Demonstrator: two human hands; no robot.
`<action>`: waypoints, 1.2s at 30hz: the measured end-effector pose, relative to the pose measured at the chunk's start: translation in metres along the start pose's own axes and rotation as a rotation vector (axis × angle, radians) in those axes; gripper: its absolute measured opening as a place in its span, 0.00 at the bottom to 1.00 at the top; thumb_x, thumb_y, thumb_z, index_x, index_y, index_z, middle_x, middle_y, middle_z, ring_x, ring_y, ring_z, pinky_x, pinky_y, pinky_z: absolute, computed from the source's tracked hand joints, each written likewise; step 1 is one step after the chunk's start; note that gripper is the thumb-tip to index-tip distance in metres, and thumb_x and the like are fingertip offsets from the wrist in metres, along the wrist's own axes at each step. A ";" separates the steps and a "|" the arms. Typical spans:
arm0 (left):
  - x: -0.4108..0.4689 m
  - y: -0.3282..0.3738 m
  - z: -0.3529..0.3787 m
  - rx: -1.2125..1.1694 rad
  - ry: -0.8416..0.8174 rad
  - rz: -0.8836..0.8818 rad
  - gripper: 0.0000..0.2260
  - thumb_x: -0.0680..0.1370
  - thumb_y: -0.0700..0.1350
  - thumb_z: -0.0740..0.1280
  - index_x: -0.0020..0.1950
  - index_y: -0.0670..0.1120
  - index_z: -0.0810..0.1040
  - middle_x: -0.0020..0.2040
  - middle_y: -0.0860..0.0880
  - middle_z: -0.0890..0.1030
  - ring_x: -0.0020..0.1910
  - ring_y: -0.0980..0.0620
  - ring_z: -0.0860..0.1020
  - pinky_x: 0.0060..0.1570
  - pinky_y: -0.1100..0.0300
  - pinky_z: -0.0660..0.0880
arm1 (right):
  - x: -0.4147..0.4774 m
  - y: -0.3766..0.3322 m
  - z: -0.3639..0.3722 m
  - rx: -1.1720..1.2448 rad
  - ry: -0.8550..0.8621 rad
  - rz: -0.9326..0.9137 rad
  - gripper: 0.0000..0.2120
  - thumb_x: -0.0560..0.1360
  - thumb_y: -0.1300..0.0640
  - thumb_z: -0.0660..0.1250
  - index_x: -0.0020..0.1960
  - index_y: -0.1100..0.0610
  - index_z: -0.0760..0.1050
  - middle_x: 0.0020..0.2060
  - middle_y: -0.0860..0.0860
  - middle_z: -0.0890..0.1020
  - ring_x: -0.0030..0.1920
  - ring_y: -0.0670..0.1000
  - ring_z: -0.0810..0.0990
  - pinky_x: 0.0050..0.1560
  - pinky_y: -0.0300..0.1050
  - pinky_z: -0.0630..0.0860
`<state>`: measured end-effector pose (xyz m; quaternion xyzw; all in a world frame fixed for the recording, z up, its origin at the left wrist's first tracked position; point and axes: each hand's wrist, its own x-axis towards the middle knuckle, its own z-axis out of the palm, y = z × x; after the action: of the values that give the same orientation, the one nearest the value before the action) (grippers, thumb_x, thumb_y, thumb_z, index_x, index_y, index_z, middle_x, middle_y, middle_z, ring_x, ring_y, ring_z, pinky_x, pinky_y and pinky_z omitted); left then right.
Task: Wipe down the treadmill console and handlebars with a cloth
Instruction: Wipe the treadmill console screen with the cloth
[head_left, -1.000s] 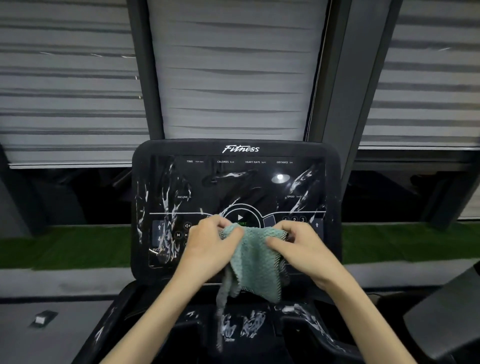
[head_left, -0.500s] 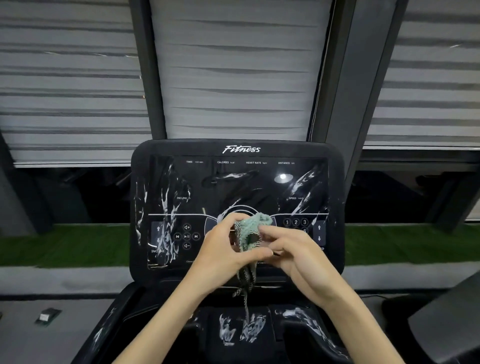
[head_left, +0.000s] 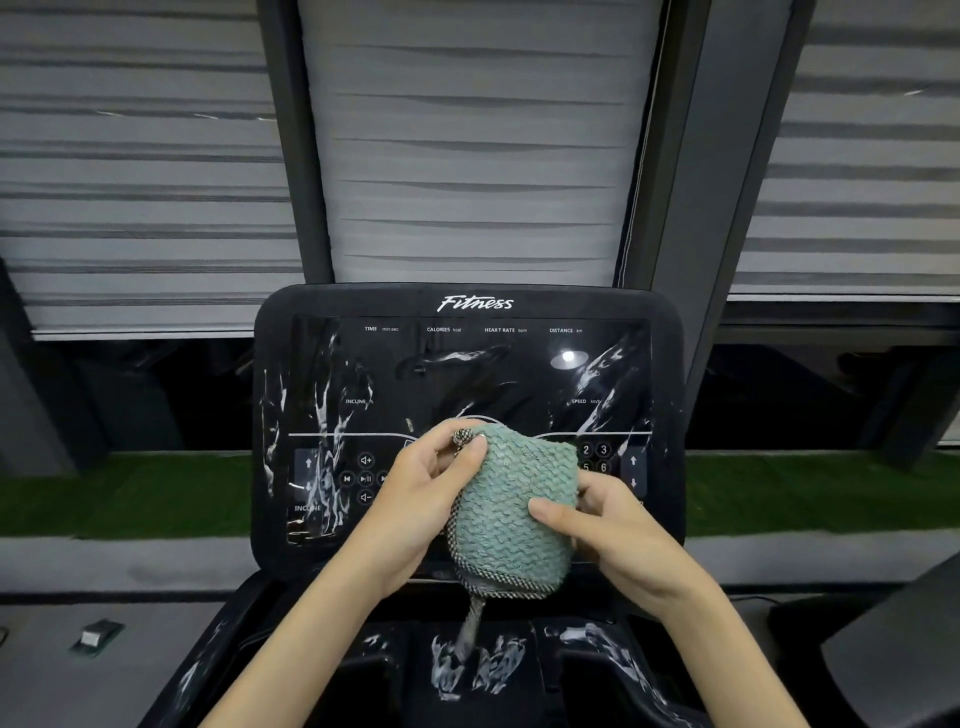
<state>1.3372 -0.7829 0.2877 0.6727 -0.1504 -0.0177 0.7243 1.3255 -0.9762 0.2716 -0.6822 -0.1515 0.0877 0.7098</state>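
Note:
A teal knitted cloth (head_left: 511, 512) is held folded in front of the lower middle of the black treadmill console (head_left: 467, 374). My left hand (head_left: 423, 499) pinches its upper left corner. My right hand (head_left: 610, 525) grips its right side, thumb across the front. One corner of the cloth hangs down toward the tray. White foam streaks cover the console screen at left, centre and right. The cloth and hands hide the start button area.
The lower tray (head_left: 467, 665) below the console carries white foam smears. A dark handlebar (head_left: 893, 660) rises at lower right. Grey blinds (head_left: 467, 156) and a green turf strip (head_left: 130, 493) lie behind. A small object (head_left: 96, 636) sits on the floor at left.
The cloth went from spread, to bunched thin between my fingers, to a folded pad now. My right hand slid to its right side; my left hand moved to the top corner.

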 end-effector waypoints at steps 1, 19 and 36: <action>0.000 -0.002 -0.002 0.021 0.009 0.000 0.12 0.76 0.50 0.66 0.57 0.49 0.81 0.54 0.47 0.84 0.56 0.49 0.81 0.57 0.54 0.77 | 0.000 0.000 0.000 0.011 0.014 -0.014 0.16 0.74 0.62 0.69 0.61 0.60 0.76 0.54 0.53 0.84 0.55 0.52 0.82 0.50 0.40 0.79; 0.006 -0.011 -0.003 0.123 0.031 0.032 0.20 0.74 0.26 0.67 0.33 0.49 0.84 0.52 0.49 0.86 0.55 0.54 0.82 0.51 0.61 0.79 | 0.008 -0.007 -0.030 -0.216 -0.044 -0.185 0.17 0.77 0.76 0.58 0.53 0.62 0.82 0.51 0.56 0.84 0.54 0.53 0.82 0.52 0.42 0.77; 0.027 -0.022 0.020 0.525 -0.018 0.131 0.09 0.72 0.45 0.77 0.46 0.58 0.81 0.48 0.56 0.84 0.49 0.57 0.81 0.52 0.56 0.76 | 0.007 -0.001 -0.063 -0.046 0.080 -0.103 0.28 0.67 0.69 0.76 0.63 0.56 0.72 0.50 0.58 0.84 0.48 0.55 0.84 0.46 0.46 0.80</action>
<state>1.3624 -0.8109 0.2726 0.8262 -0.1995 0.0629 0.5232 1.3527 -1.0333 0.2717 -0.6928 -0.1600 0.0202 0.7029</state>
